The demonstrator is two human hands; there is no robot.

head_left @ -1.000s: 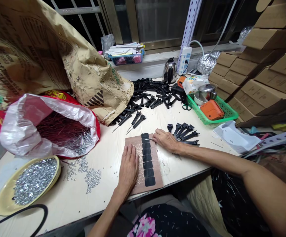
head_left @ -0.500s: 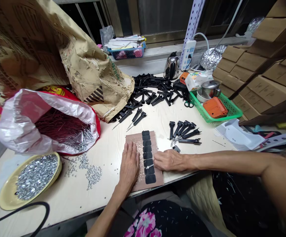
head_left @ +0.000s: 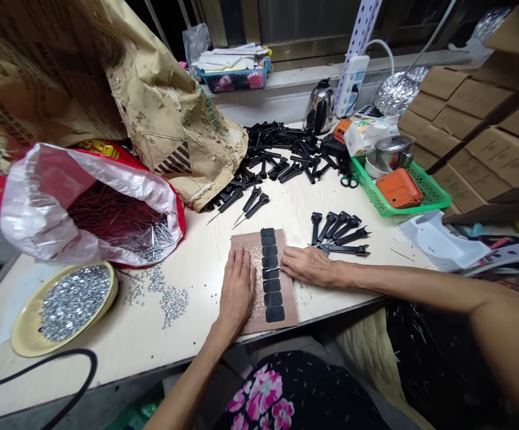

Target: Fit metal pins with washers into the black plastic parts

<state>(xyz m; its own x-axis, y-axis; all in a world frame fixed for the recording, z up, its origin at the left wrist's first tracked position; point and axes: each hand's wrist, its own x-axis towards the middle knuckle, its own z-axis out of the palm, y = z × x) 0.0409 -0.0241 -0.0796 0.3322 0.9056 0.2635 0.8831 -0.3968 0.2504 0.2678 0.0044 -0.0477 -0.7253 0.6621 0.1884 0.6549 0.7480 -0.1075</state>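
On my feed: board (head_left: 289, 301) at the table's (head_left: 205, 239) near edge, column of pads (head_left: 272, 286) running front to back on it. My left hand (head_left: 237, 283) is on the board, left of the pads; right hand (head_left: 306, 264) at its right side, thin rod (head_left: 272, 269) from it reaching over the pads. Behind the right hand: fan of handles (head_left: 340, 227). Left: loose bits (head_left: 174, 301), then bowl (head_left: 24, 335) of bits, open bag (head_left: 44, 209) behind it, sack (head_left: 174, 113) behind that. Back middle: heap of handles (head_left: 281, 143), kettle (head_left: 319, 110) behind. Back right: basket (head_left: 384, 208) holding pot (head_left: 393, 149) and case (head_left: 400, 188); tray (head_left: 442, 242) in front, boxes (head_left: 478, 143) to its right.
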